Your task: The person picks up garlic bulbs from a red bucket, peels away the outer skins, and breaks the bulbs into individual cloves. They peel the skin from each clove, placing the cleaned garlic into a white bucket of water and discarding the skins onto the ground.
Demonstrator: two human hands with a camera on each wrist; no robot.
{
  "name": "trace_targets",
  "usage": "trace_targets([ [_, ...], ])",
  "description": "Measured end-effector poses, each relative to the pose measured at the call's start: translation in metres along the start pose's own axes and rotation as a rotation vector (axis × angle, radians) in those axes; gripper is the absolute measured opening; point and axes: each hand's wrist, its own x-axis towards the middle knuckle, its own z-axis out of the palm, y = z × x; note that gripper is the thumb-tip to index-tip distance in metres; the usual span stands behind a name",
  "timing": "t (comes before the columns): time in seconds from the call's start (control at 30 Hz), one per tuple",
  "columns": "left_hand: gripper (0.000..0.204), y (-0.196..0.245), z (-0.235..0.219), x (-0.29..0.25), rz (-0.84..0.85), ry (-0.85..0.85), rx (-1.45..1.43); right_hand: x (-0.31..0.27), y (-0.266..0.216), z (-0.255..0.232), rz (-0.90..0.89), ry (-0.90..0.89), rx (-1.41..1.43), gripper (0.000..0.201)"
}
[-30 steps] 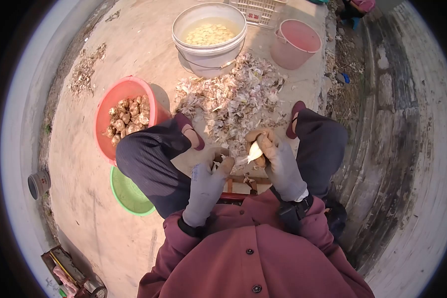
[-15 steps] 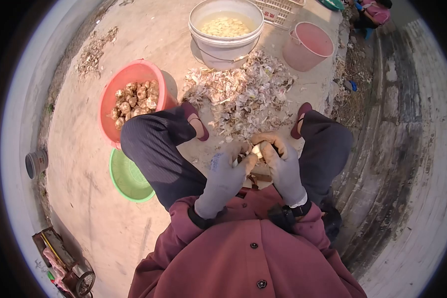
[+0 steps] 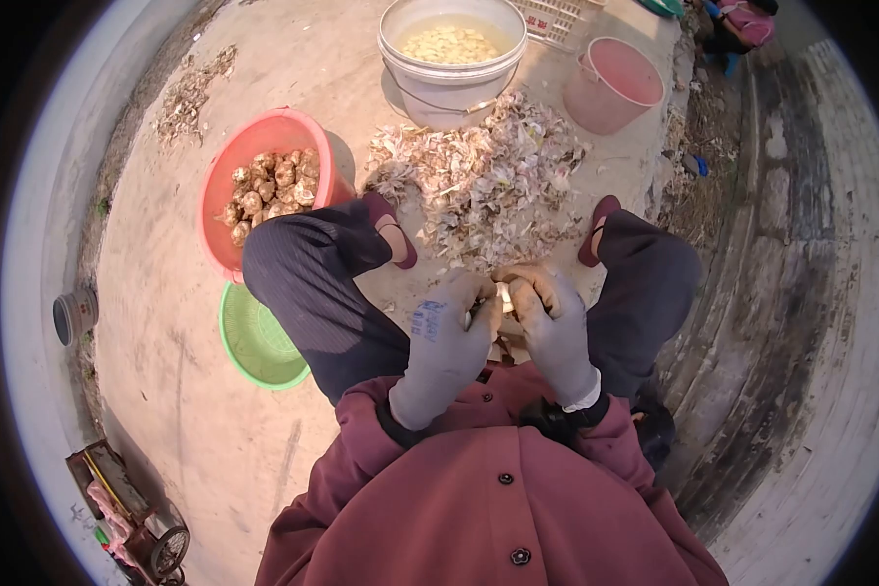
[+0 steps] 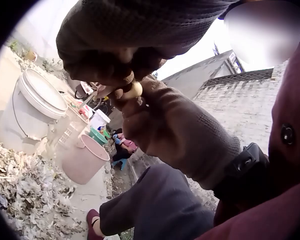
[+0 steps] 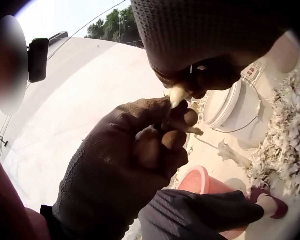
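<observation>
Both hands wear grey gloves with brown, soiled fingers and meet in front of my lap. A pale garlic clove (image 3: 504,296) shows between their fingertips. My right hand (image 3: 552,317) pinches this clove from its side, fingers bent. My left hand (image 3: 449,327) has its thumb and fingers curled at the clove's other side. In the right wrist view the peeled clove (image 5: 177,95) is cream and glossy, its lower end against the left fingers. Something pale (image 5: 147,134) also shows inside the curled left hand; I cannot tell what it is.
A heap of garlic skins (image 3: 488,186) lies between my feet. Behind it stand a white bucket (image 3: 439,98) of peeled cloves in water and a pink bucket (image 3: 606,107). At left are a red basin (image 3: 220,195) of brown bulbs and a green basin (image 3: 249,352). A person (image 3: 747,24) sits far right.
The hands have come together from a small gap where whitish skin stretched between them. The clove, larger in view before, is now mostly covered by fingers. The head view has shifted slightly.
</observation>
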Motion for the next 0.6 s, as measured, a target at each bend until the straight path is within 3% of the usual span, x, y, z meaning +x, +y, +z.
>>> trace_targets([
  [0.03,0.009,-0.003,0.002,0.0,0.075,0.02,0.036,-0.005,0.002,0.004,0.037,-0.003,0.042,0.02],
  [0.2,0.012,-0.007,0.006,-0.002,0.106,0.035,0.137,-0.007,0.009,0.011,0.047,-0.017,0.058,0.022],
  [0.27,0.013,-0.011,0.007,-0.003,0.152,0.034,0.16,-0.002,0.006,0.01,0.43,-0.04,0.443,0.02],
  [0.37,0.014,-0.011,0.011,-0.005,0.1,0.036,0.168,0.001,-0.001,0.004,0.528,-0.039,0.597,0.02],
  [0.6,0.011,-0.005,0.014,-0.004,0.075,0.065,0.213,0.001,0.002,0.006,0.53,0.033,0.58,0.021],
])
